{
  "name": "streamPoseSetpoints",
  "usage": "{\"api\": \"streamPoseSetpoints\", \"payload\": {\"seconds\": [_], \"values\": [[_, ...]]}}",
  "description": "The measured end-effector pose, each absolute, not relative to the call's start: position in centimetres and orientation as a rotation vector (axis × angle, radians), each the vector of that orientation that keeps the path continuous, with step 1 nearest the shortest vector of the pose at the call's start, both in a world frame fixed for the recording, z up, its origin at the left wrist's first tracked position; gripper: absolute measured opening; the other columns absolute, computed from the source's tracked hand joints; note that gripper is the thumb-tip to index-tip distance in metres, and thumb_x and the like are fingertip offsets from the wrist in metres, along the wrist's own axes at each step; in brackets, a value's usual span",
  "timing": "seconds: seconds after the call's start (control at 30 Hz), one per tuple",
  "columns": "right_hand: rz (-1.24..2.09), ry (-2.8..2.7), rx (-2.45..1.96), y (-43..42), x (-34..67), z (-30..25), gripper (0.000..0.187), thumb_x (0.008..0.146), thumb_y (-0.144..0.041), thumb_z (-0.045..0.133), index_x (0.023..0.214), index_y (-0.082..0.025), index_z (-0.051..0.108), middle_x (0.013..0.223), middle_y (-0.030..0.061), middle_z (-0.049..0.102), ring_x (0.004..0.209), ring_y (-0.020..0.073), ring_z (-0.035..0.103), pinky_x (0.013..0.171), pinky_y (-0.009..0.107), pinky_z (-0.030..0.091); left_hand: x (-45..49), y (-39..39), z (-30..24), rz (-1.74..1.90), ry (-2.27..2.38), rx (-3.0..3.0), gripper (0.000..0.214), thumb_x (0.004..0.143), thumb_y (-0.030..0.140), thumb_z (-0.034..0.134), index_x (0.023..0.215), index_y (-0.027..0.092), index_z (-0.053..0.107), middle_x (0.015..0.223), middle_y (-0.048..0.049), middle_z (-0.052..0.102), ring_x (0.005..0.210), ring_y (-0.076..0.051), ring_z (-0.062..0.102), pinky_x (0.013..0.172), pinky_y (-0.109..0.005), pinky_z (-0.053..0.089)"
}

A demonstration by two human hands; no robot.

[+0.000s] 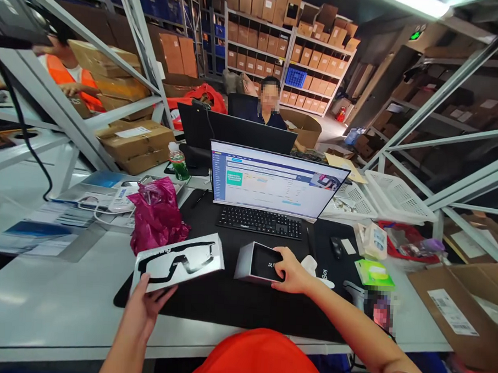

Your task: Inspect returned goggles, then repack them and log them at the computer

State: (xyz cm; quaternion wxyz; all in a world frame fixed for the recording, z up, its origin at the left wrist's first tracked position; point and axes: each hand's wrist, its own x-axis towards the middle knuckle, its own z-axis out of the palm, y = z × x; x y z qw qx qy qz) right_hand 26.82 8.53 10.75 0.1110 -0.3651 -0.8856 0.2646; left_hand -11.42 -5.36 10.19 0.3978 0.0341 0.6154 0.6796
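My left hand (144, 308) grips the lower left end of a white box sleeve (159, 259) printed with black sports glasses, tilted above the black desk mat (231, 306). To its right, my right hand (294, 274) is closed on the right end of an open grey box (244, 261), its fingers bent over into it. Inside this box lies a black item (264, 261) with a small pale mark. Whether my right fingers press on that item or only on the box wall, I cannot tell. A crumpled magenta plastic bag (155, 212) lies behind the white sleeve.
Behind the boxes are a keyboard (259, 221) and a lit monitor (274, 182). A mouse (336, 248), a handheld scanner (354, 290) and a cardboard box (454, 311) lie rightward. A green bottle (178, 161) stands back left. A person (271, 108) sits opposite.
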Motion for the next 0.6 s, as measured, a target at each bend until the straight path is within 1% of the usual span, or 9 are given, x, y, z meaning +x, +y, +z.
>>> {"api": "streamPoseSetpoints", "payload": {"seconds": [0.07,0.2,0.27,0.33,0.43,0.5,0.53,0.6], "values": [[0.869,-2.536,-0.975,6.2,28.7,12.1,0.036,0.067,-0.031,0.086,0.060,-0.018,0.053,0.150,0.0132,0.041,0.137,0.0342,0.041,0.108,0.048,0.038,-10.9,-6.4,9.0,1.571,1.361,-0.077,0.033,0.084,0.036,0.062,0.115,0.026,0.064,0.100,-0.0064,0.071,0.088,-0.028,0.070,0.086,-0.059,0.059],[0.962,-2.444,-0.915,2.7,30.5,15.0,0.037,0.070,-0.033,0.084,0.060,-0.018,0.051,0.151,0.0130,0.038,0.135,0.0333,0.043,0.105,0.043,0.042,-9.2,-7.2,7.5,1.423,1.289,-0.124,0.032,0.084,0.030,0.064,0.116,0.027,0.066,0.099,-0.0041,0.074,0.082,-0.024,0.072,0.073,-0.046,0.063],[0.988,-2.414,-0.941,1.9,30.6,15.8,0.036,0.071,-0.033,0.083,0.060,-0.018,0.051,0.151,0.0130,0.038,0.135,0.0326,0.044,0.103,0.042,0.044,-8.6,-7.1,7.2,1.395,1.300,-0.090,0.034,0.084,0.029,0.064,0.118,0.026,0.066,0.100,-0.0041,0.075,0.080,-0.022,0.072,0.072,-0.044,0.063],[0.975,-2.447,-0.970,1.5,30.2,15.8,0.036,0.070,-0.032,0.083,0.060,-0.019,0.051,0.149,0.0125,0.041,0.133,0.0330,0.046,0.103,0.043,0.044,-8.3,-6.7,7.1,1.392,1.302,-0.026,0.039,0.085,0.032,0.063,0.124,0.026,0.063,0.103,-0.0053,0.075,0.085,-0.023,0.072,0.076,-0.044,0.062],[0.870,-2.574,-1.002,0.8,29.4,14.3,0.030,0.068,-0.029,0.081,0.061,-0.019,0.054,0.149,0.0122,0.045,0.133,0.0364,0.045,0.106,0.050,0.042,-7.6,-7.0,7.0,1.331,1.342,0.097,0.042,0.088,0.037,0.056,0.129,0.024,0.056,0.099,-0.0053,0.075,0.088,-0.021,0.071,0.083,-0.041,0.060],[0.782,-2.635,-1.026,0.2,29.2,12.3,0.022,0.069,-0.029,0.077,0.064,-0.021,0.057,0.147,0.0128,0.048,0.133,0.0383,0.046,0.106,0.054,0.042,-6.6,-7.9,6.6,1.313,1.345,0.108,0.041,0.087,0.040,0.060,0.122,0.019,0.059,0.094,-0.0083,0.075,0.087,-0.023,0.071,0.086,-0.043,0.059],[0.755,-2.662,-1.038,0.2,29.3,11.0,0.019,0.069,-0.029,0.076,0.065,-0.022,0.059,0.146,0.0129,0.050,0.130,0.0384,0.049,0.104,0.054,0.044,-6.1,-8.4,6.3,1.322,1.356,0.105,0.041,0.085,0.042,0.063,0.117,0.016,0.061,0.093,-0.0100,0.074,0.086,-0.024,0.071,0.086,-0.045,0.059],[0.733,-2.695,-1.082,1.3,29.5,8.0,0.021,0.065,-0.032,0.075,0.057,-0.024,0.057,0.138,0.0137,0.057,0.117,0.0380,0.058,0.092,0.054,0.051,-5.6,-9.1,5.3,1.354,1.388,0.104,0.045,0.082,0.045,0.069,0.116,0.017,0.061,0.094,-0.0100,0.074,0.084,-0.025,0.071,0.084,-0.047,0.058]]}}
